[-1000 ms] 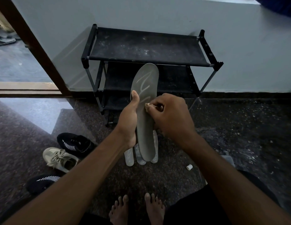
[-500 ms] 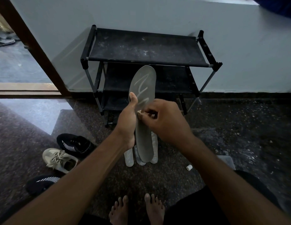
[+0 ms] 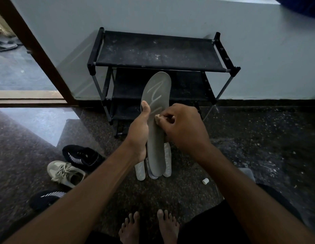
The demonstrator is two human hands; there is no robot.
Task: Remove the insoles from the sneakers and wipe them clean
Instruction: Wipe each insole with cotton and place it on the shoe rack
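The right hand (image 3: 183,127) covers nearly all of the pale wad (image 3: 157,118) it pinches; what it is cannot be told. The insole (image 3: 155,106) hides the fingers of the left hand (image 3: 138,132) and much of the pale insoles (image 3: 140,170) on the floor (image 3: 258,138) at center frame.

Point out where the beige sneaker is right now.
In the head view the beige sneaker lies on the floor at lower left, between the farther black sneaker and the nearer black sneaker.
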